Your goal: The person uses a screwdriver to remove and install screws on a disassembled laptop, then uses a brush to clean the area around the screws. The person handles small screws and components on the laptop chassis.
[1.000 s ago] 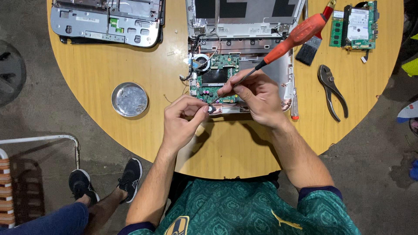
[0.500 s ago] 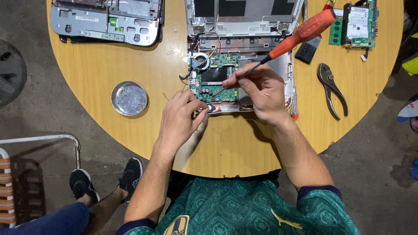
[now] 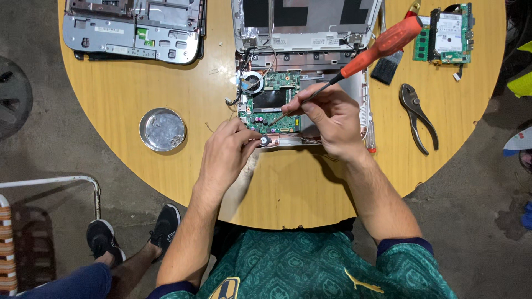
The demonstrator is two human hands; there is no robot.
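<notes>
An opened laptop base lies on a round wooden table, its green circuit board and small fan exposed. My right hand grips an orange-handled screwdriver, the tip resting on the board's lower part. My left hand pinches a small round part at the front edge of the laptop base, fingers closed on it.
A round metal dish with small screws sits left of my hands. A grey laptop cover lies at the back left. Pliers, a black brush and a green drive board lie right. Another person's feet are below left.
My right hand has lifted slightly up the board and tilted the screwdriver further right. My left hand stays at the front edge of the laptop base.
</notes>
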